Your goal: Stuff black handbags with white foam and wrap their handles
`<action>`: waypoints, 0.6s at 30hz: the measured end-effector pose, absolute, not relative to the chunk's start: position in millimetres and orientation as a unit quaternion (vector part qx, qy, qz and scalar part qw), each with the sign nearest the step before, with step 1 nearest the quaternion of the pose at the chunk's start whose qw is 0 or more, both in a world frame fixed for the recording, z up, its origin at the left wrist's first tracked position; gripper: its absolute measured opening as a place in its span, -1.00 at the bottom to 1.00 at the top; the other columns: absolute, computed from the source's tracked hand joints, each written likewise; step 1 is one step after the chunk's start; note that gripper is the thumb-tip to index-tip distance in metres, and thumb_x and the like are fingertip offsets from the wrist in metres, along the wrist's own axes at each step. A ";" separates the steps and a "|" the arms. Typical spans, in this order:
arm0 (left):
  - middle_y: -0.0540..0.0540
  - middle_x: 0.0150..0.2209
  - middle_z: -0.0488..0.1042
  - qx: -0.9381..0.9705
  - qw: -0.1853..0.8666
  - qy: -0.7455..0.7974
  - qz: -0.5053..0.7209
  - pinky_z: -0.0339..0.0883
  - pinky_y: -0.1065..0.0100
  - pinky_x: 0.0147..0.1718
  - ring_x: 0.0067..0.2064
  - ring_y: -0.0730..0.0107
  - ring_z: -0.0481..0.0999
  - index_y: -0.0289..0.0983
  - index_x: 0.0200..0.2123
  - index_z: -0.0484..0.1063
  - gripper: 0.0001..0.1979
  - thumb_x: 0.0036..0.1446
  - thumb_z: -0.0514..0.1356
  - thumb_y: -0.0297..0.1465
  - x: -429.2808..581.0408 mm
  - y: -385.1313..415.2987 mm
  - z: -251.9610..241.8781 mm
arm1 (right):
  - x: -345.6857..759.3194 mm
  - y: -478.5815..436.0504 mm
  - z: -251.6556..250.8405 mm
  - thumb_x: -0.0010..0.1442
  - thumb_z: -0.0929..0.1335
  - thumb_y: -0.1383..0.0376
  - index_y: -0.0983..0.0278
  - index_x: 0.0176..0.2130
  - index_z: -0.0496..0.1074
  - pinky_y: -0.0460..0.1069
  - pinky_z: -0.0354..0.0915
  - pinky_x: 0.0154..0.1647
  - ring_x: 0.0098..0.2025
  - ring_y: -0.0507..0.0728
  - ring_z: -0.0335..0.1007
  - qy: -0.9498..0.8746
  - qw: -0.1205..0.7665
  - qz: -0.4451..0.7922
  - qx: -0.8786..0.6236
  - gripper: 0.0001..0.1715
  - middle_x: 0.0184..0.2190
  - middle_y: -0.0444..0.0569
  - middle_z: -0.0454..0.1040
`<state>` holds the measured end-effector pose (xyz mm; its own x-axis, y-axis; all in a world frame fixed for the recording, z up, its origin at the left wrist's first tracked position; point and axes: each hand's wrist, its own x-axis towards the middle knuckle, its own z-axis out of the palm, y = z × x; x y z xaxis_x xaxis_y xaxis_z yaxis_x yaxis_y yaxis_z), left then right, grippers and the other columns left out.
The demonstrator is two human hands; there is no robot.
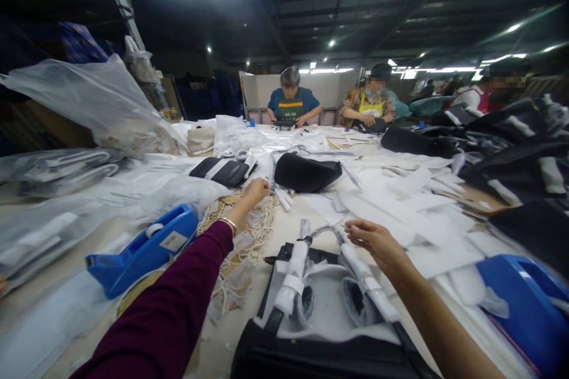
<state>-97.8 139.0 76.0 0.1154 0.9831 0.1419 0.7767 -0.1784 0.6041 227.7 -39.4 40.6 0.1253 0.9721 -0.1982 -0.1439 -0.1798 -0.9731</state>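
A black handbag [329, 355] stands upright in front of me, with white padding inside its mouth and its handles [296, 275] wrapped in white foam and clear plastic. Just right of the top of the handles, my right hand [376, 240] is open, fingers stretched out. My left hand [258, 190] reaches farther forward with its fingers closed; whatever they may hold is too small to make out. Beside that hand lie a flat black bag [220, 170] with a white band and a second black bag [306, 172]. A tangle of cream cords [258, 225] lies below my left wrist.
Blue tape dispensers stand at left [146, 249] and right [524, 302]. White foam sheets [400, 207] spread across the table at right, near a heap of black bags [524, 148]. Clear plastic bags [106, 106] lie at left. Several co-workers [293, 103] sit across the table.
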 end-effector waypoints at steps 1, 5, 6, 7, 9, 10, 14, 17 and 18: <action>0.00 -0.54 0.45 0.712 0.204 0.605 0.291 0.32 0.33 -0.31 -0.38 0.37 0.48 -0.33 -0.54 0.41 -0.88 -0.02 0.24 -0.43 -100.0 141.2 80.5 | 228.5 -40.1 41.3 -0.22 0.53 0.16 0.34 -0.30 0.51 -0.04 0.30 -0.22 -0.33 0.07 0.42 -0.377 0.517 0.540 -0.546 -0.54 -0.32 0.04 0.54; 0.01 -0.57 0.44 0.672 0.252 0.569 0.402 0.27 0.44 -0.45 -0.47 0.43 0.45 -0.30 -0.51 0.37 -0.93 -0.03 0.15 -0.43 -107.7 143.2 96.6 | 230.0 -42.7 46.2 -0.26 0.54 0.19 0.35 -0.32 0.51 -0.03 0.31 -0.23 -0.33 0.08 0.42 -0.365 0.527 0.539 -0.546 -0.54 -0.33 0.06 0.54; 0.01 -0.57 0.44 0.665 0.267 0.556 0.421 0.26 0.46 -0.46 -0.48 0.45 0.44 -0.30 -0.51 0.35 -0.93 -0.03 0.14 -0.42 -108.5 141.7 99.4 | 229.9 -43.3 47.9 -0.27 0.54 0.20 0.35 -0.33 0.51 -0.03 0.32 -0.23 -0.34 0.08 0.42 -0.364 0.529 0.539 -0.545 -0.55 -0.33 0.05 0.54; 0.01 -0.56 0.44 0.659 0.285 0.543 0.435 0.25 0.47 -0.47 -0.49 0.47 0.43 -0.30 -0.51 0.33 -0.92 -0.04 0.14 -0.41 -108.5 139.6 101.6 | 229.6 -43.8 49.7 -0.27 0.54 0.20 0.35 -0.33 0.50 -0.04 0.32 -0.24 -0.34 0.07 0.42 -0.364 0.529 0.540 -0.544 -0.55 -0.33 0.05 0.54; 0.00 -0.55 0.44 0.652 0.327 0.514 0.451 0.25 0.47 -0.47 -0.49 0.49 0.42 -0.30 -0.52 0.30 -0.89 -0.04 0.15 -0.39 -106.3 134.4 104.6 | 228.9 -44.9 53.0 -0.27 0.54 0.20 0.35 -0.33 0.50 -0.05 0.32 -0.25 -0.35 0.06 0.42 -0.366 0.528 0.541 -0.543 -0.55 -0.34 0.05 0.54; 0.00 -0.54 0.44 0.650 0.349 0.499 0.454 0.26 0.47 -0.45 -0.49 0.50 0.42 -0.30 -0.51 0.29 -0.88 -0.04 0.15 -0.38 -104.1 131.7 105.7 | 228.6 -45.3 54.2 -0.26 0.54 0.21 0.35 -0.33 0.50 -0.05 0.32 -0.25 -0.36 0.06 0.41 -0.368 0.527 0.541 -0.542 -0.55 -0.34 0.05 0.54; -0.03 -0.55 0.43 0.643 0.429 0.448 0.449 0.30 0.42 -0.43 -0.50 0.48 0.42 -0.31 -0.51 0.28 -0.84 -0.04 0.18 -0.35 -90.6 125.0 114.5 | 229.0 -45.9 56.4 -0.25 0.53 0.21 0.35 -0.32 0.50 -0.05 0.31 -0.26 -0.36 0.06 0.41 -0.372 0.530 0.543 -0.535 -0.56 -0.35 0.04 0.53; -0.02 -0.56 0.42 0.634 0.461 0.412 0.466 0.30 0.41 -0.45 -0.53 0.49 0.40 -0.31 -0.51 0.26 -0.83 -0.03 0.19 -0.36 -82.0 125.6 131.4 | 230.1 -46.1 56.6 -0.24 0.53 0.20 0.34 -0.31 0.50 -0.06 0.31 -0.26 -0.36 0.05 0.41 -0.375 0.529 0.544 -0.533 -0.55 -0.35 0.03 0.53; -0.01 -0.55 0.42 0.629 0.463 0.399 0.480 0.31 0.42 -0.44 -0.53 0.51 0.39 -0.30 -0.50 0.25 -0.84 -0.01 0.18 -0.36 -80.4 126.3 138.9 | 230.5 -46.4 56.6 -0.24 0.53 0.20 0.34 -0.31 0.50 -0.06 0.31 -0.26 -0.36 0.04 0.41 -0.375 0.528 0.544 -0.533 -0.55 -0.34 0.02 0.53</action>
